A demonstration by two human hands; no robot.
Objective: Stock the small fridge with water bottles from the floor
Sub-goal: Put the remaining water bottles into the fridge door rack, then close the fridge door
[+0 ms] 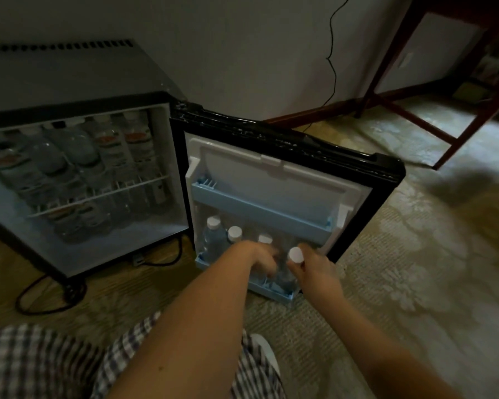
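A dim room with a patterned carpet and a pale wall holds a small fridge standing on the floor, its door swung wide open toward the camera. The cabinet shelves are already packed with bottles, upright above and lying below. Along the lower door shelf stand white-capped water bottles, the leftmost one clear of the hands. The right hand is closed around the neck of a bottle just under its cap, at the outer end of that shelf. The left hand reaches in beside it, fingers curled among the bottle bodies; motion blur hides whether it actually grips one. The upper door shelf looks empty. No bottles show on the carpet, so the task seems close to finished. A full bottle of this kind is probably moderately heavy for its size, with thin walls that give under a squeeze and a smooth surface that may slip. The stiff neck or the ribbed cap is the surer place to hold, with the other hand steadying the body as it settles behind the shelf rail.
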